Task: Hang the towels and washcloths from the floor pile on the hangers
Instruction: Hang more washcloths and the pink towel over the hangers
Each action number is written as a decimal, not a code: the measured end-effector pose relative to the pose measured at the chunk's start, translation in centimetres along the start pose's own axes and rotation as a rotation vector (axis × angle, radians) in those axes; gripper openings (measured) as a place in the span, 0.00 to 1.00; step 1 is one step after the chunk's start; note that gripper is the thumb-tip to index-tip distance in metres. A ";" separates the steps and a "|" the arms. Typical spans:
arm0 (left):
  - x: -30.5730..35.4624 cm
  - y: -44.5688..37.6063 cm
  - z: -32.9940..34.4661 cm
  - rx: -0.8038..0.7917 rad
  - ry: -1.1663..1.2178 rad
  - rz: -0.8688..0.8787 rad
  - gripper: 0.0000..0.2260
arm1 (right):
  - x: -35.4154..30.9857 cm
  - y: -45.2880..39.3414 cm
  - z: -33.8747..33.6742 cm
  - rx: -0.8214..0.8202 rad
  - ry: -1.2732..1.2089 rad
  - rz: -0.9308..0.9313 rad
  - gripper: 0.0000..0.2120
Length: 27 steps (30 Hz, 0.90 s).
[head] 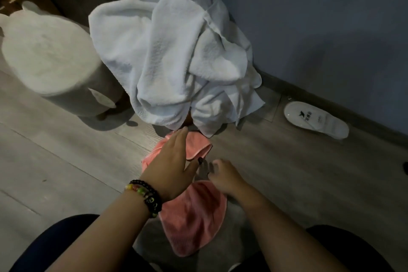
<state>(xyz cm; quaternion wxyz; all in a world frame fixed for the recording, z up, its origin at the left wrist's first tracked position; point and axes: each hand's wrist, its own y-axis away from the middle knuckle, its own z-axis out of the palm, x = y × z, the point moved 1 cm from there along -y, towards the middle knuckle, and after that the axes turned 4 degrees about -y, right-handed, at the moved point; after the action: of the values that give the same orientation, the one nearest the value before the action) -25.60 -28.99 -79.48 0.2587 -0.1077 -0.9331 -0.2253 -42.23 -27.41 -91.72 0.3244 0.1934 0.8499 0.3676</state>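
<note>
The left hand (171, 162) is stretched forward with its fingers straight and spread a little, palm down, lying flat over a pink cloth (194, 151) on the floor. The fingertips reach the far edge of that cloth, almost at the hem of the white towels (176, 57); the thumb, with a dark nail, sticks out to the right at the cloth's folded corner. It holds nothing, only rests or hovers there; I can't tell whether the palm really presses down.

The right hand (224, 178) sits just beside that thumb, fingers curled inward. They seem to pinch the top edge of a second pink cloth (194, 216), which lies below the knuckles and runs back toward the person's knees, but the fingertips are blurred and I can't be sure of the grip.

On the left wrist are bead bracelets (146, 195), dark with some coloured beads.

Beyond the left fingertips the white towels are heaped high in the corner, draped over something hidden. Left of the fingers, past the heap, stands a pale fluffy stool (50, 55). Far right of the right hand, along the skirting of the blue wall (320, 17), lies a white slipper (315, 120). All of it sits on a grey wood floor (55, 161).
</note>
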 end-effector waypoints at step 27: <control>-2.4 0.8 0.7 -0.042 0.196 -0.210 0.40 | 0.2 1.5 3.5 0.107 -0.069 -0.191 0.07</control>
<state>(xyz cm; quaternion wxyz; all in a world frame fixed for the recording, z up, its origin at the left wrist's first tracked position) -23.57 -28.13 -80.98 0.3213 0.0079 -0.9046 -0.2801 -39.80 -24.54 -92.50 0.3761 0.1412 0.8713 0.2820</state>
